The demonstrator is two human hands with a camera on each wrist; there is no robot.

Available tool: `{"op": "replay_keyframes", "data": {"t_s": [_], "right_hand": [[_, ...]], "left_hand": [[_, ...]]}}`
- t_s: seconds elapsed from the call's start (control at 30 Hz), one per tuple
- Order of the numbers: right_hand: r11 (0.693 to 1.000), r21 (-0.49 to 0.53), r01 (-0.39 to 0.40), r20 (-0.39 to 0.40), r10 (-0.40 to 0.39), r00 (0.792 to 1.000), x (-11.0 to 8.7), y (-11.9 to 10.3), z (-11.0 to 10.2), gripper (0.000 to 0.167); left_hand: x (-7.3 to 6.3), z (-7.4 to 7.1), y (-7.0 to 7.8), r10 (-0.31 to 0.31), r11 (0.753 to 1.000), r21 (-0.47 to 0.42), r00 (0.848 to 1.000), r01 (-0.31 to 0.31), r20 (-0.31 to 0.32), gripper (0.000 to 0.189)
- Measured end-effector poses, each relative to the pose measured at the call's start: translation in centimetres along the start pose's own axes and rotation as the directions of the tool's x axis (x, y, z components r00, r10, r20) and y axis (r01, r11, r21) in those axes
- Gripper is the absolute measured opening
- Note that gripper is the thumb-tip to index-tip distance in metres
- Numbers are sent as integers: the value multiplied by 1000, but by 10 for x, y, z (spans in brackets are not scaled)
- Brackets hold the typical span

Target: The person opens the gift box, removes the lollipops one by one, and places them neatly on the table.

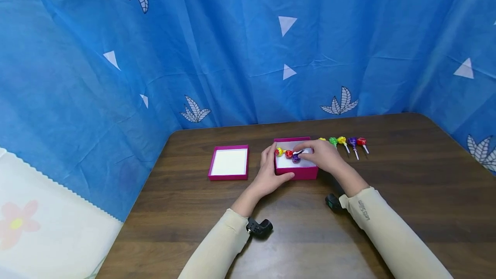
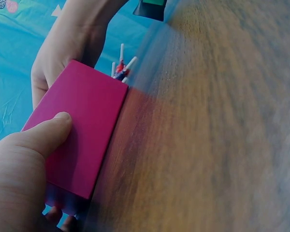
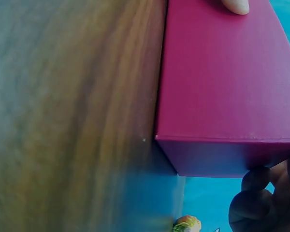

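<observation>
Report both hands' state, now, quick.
Left hand: holding the pink box at its left side, thumb on the front wall.
Right hand: fingertips at the purple lollipop inside; whether they grip it cannot be told.

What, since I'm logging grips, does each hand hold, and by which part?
The left hand holds the box by its left and front walls. The right hand is at the purple lollipop; any grip there cannot be told.
</observation>
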State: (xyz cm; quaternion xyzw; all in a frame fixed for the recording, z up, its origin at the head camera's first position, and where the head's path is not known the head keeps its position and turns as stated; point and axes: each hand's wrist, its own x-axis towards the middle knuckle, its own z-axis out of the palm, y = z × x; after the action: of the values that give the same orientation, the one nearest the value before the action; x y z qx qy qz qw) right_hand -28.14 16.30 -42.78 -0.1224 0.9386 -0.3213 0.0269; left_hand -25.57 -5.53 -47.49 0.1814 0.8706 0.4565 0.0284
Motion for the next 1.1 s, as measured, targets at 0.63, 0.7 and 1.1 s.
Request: {"op": "replay_keyframes", "data": {"t_s": [0.63,0.7,1.1], "right_hand": [[989,-146,6,109,10,994,4,-10,-3,42],[987,-159,18,119,1,993,5,-10,-3,43],[977,-212,29,161,6,987,7,-14,-5,42]], "left_hand": [[-2,0,0,13,1000,-2,1000,-13,-12,107],[-2,0,0,14,1000,-5,1000,-14,-10,107],[-1,1,0,6,1000,-3,1000,-6,-9,107]]}}
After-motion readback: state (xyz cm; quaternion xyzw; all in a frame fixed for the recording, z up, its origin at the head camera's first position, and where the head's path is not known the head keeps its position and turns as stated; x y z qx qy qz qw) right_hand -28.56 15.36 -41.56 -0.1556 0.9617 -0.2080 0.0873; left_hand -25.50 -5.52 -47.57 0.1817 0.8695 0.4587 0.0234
